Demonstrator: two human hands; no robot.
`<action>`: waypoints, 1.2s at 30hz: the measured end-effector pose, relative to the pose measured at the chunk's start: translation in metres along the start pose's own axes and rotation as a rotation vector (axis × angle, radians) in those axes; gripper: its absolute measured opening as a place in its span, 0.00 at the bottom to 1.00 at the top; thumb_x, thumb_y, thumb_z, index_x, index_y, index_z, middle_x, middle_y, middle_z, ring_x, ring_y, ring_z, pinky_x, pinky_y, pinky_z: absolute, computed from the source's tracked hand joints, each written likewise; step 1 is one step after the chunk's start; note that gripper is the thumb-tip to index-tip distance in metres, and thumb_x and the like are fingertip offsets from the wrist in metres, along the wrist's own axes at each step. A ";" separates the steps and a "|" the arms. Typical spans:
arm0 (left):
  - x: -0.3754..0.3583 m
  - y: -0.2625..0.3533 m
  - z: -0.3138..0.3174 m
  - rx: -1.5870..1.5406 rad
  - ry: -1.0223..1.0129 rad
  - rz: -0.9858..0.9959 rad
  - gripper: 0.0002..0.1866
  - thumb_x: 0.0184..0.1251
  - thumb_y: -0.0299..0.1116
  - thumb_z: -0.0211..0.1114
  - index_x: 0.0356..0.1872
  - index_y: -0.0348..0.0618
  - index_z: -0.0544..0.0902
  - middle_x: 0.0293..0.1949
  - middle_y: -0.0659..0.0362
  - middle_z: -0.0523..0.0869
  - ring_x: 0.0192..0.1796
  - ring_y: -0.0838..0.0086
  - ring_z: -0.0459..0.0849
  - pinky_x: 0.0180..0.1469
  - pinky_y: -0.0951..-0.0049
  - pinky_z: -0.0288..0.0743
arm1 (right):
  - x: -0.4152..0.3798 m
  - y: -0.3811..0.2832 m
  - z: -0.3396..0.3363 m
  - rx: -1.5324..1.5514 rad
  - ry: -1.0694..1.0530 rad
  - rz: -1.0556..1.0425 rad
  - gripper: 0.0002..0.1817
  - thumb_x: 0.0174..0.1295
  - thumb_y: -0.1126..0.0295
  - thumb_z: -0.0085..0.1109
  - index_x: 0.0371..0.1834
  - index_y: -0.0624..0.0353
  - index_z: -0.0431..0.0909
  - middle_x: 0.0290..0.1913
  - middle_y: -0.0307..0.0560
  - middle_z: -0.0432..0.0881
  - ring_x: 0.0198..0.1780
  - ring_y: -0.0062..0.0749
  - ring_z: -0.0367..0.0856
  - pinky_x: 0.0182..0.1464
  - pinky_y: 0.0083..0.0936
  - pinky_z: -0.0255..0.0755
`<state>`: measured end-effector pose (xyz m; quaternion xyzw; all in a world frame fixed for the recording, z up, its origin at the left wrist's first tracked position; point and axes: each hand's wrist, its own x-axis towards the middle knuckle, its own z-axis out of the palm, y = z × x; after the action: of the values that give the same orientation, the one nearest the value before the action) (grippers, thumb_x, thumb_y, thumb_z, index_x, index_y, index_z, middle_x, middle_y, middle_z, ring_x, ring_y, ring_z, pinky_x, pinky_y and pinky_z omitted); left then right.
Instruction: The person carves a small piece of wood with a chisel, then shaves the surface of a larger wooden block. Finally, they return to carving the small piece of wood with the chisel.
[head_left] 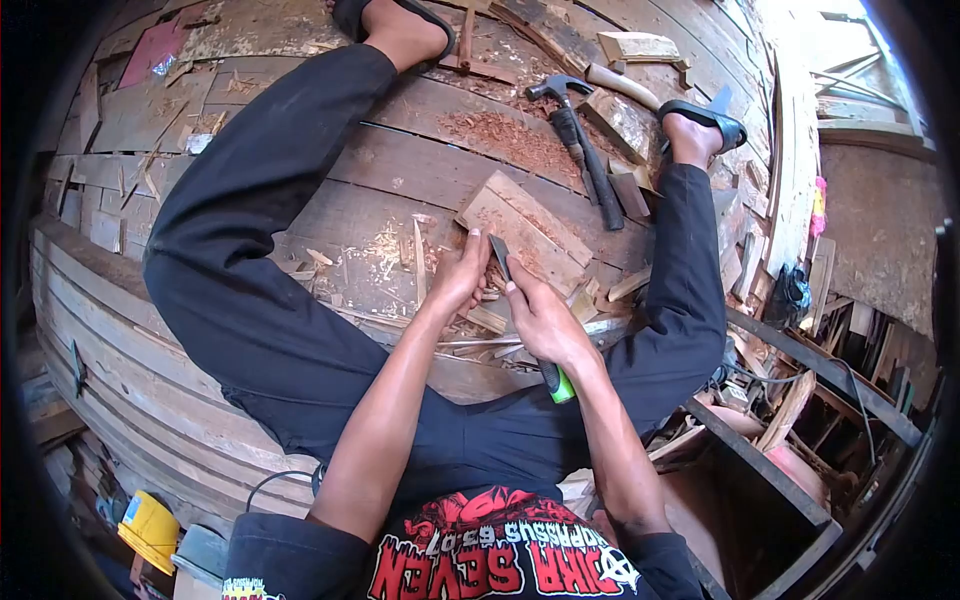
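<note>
A floor of weathered planks (pixel 340 160) is spreading across the upper and middle frame, with reddish shavings (pixel 510 135) lying near the upper centre and pale splinters scattering about left of centre. The person is sitting with both legs stretching apart, dark trousers (pixel 270 220) framing the work area. At the centre, a wooden block (pixel 535 235) is lying at a slant on the planks, with shavings resting on its top. The right hand (pixel 545 318), just right of centre, is gripping a bladed tool (pixel 500 256), its dark metal blade pointing toward the block and its green handle end showing below the palm. The left hand (pixel 462 272) is curling its fingers just left of the blade, overlapping the block's near edge in view; whether it is pinching a small piece, I cannot tell. Above and right of the block, a claw hammer (pixel 597 180) is lying with its head toward the top of the frame, a black-handled tool (pixel 566 130) running close alongside it. Offcuts are crowding the upper right near the sandalled foot (pixel 693 137), while a yellow container (pixel 150 530) is sitting at the lower left.
</note>
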<state>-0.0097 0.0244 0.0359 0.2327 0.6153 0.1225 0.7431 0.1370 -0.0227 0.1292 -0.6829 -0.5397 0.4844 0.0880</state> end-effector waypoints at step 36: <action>0.017 -0.010 -0.004 -0.006 -0.063 -0.045 0.39 0.79 0.73 0.43 0.38 0.44 0.82 0.22 0.64 0.75 0.20 0.78 0.74 0.20 0.72 0.68 | -0.002 0.006 0.004 -0.038 0.110 -0.021 0.29 0.71 0.70 0.51 0.76 0.69 0.68 0.50 0.81 0.83 0.57 0.71 0.84 0.61 0.54 0.75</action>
<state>-0.0107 0.0244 0.0154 0.2202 0.5964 0.1005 0.7653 0.1379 -0.0287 0.1247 -0.7044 -0.5502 0.4348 0.1099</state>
